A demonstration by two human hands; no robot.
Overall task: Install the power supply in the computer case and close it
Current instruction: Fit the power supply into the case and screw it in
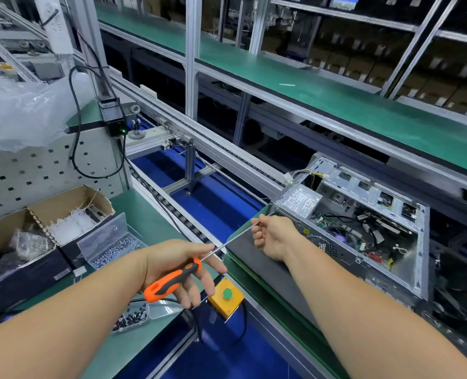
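Two hands on screwdriver (177, 277) beside case (363, 231): left hand (180, 266) wraps handle, right hand (273, 233) pinches stiff, slick shaft near tip; PSU (300, 201) prob heavy, rigid.

Bright, even overhead light; colours strong. Shadows soft and faint under the forearms. Mild sheen on the green upper shelf (336, 97) and white glare on the crumpled plastic sheet (16, 110) at left. Wide-angle bending: posts and rails bow toward the edges. Far racks at upper right dim and murky. Lower right corner smeared, soft focus.
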